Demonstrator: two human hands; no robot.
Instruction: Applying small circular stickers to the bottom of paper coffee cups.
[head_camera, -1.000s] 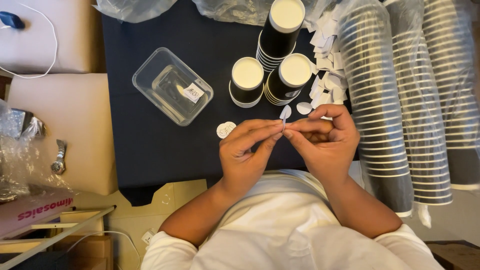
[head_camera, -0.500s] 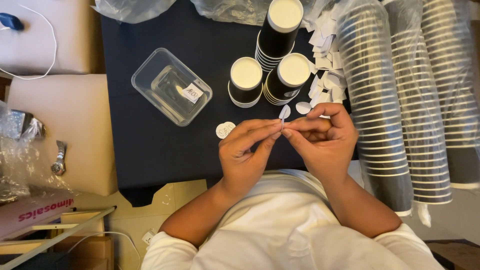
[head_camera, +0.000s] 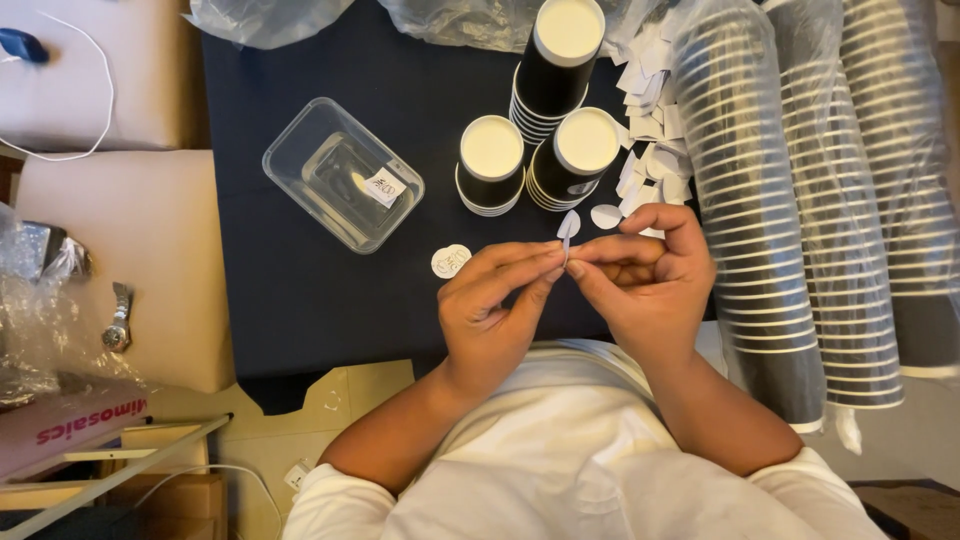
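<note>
Head view: left hand (head_camera: 492, 308) and right hand (head_camera: 650, 285) fingertips pinched shut together on small white paper sticker (head_camera: 568, 226), just above dark cloth (head_camera: 300, 280). Three stacks of black paper cups (head_camera: 545, 120) behind; one clear plastic tub (head_camera: 342, 174) left.

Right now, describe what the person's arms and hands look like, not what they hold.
Both arms are bare from short white fabric sleeves down. The left hand and right hand wear no gloves; no rings, watch or bracelets show on them.

Two bare forearms meet over the lap, left hand (head_camera: 490, 305) and right hand (head_camera: 645, 285) pinching fingertips together, other fingers curled.
</note>
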